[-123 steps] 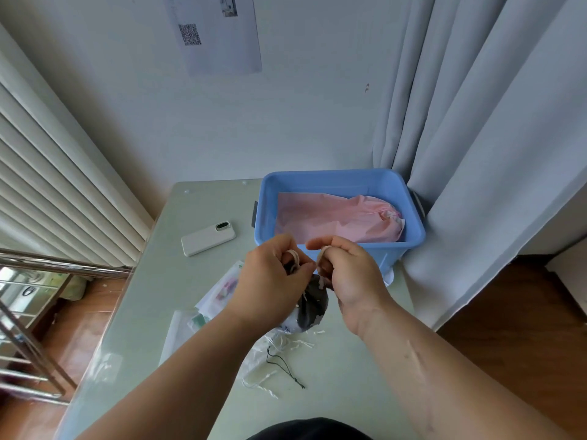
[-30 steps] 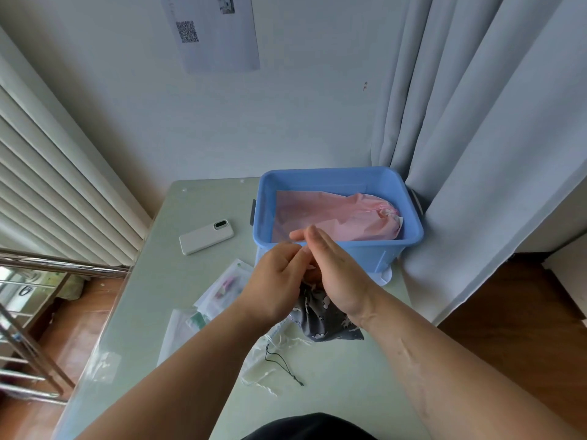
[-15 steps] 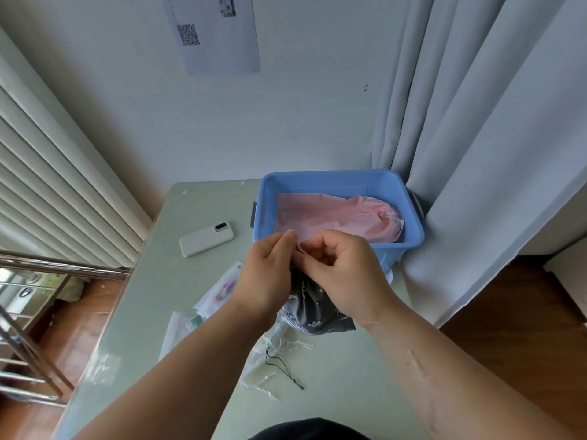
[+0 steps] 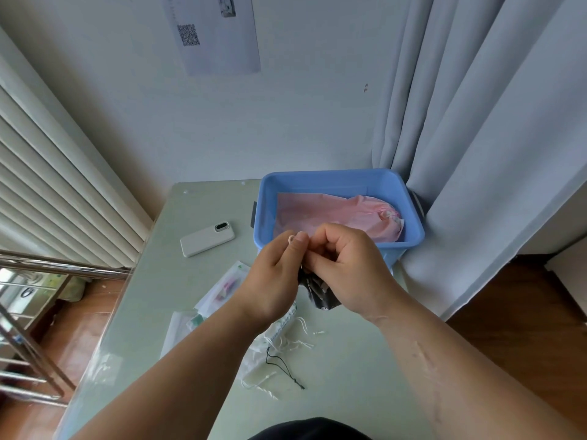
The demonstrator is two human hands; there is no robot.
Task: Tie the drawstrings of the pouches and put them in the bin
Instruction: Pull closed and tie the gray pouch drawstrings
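A: So, where is the grey pouch (image 4: 320, 296)?

B: Up off the table (image 4: 152, 312), hanging between the two hands, just on the near side of the bin (image 4: 336, 177). Only its dark lower part shows under the knuckles.

A: What is the left hand (image 4: 273, 281) doing?

B: It pinches a white loop of drawstring (image 4: 291, 239) between thumb and forefinger, and the loop stands up above the fingertips.

A: And the right hand (image 4: 347, 271)?

B: Its fingers are curled, with thumb and forefinger nipped together at the grey pouch's neck, right against the left fingertips. Whether cord or cloth is in that pinch I cannot tell, because the hand hides it.

A: Anything in the bin?

B: A pink pouch (image 4: 330, 217) lies flat inside, its gathered mouth toward the right end. The bin sits at the far right corner of the table, touching the curtain (image 4: 476, 154).

A: What about the rest of the table?

B: A white phone (image 4: 208, 239) lies to the left of the bin. Nearer, under the left wrist, are clear packets (image 4: 222, 290). Loose white strings (image 4: 297, 339) lie below the hands, with a black cord (image 4: 281, 366) just nearer than those.
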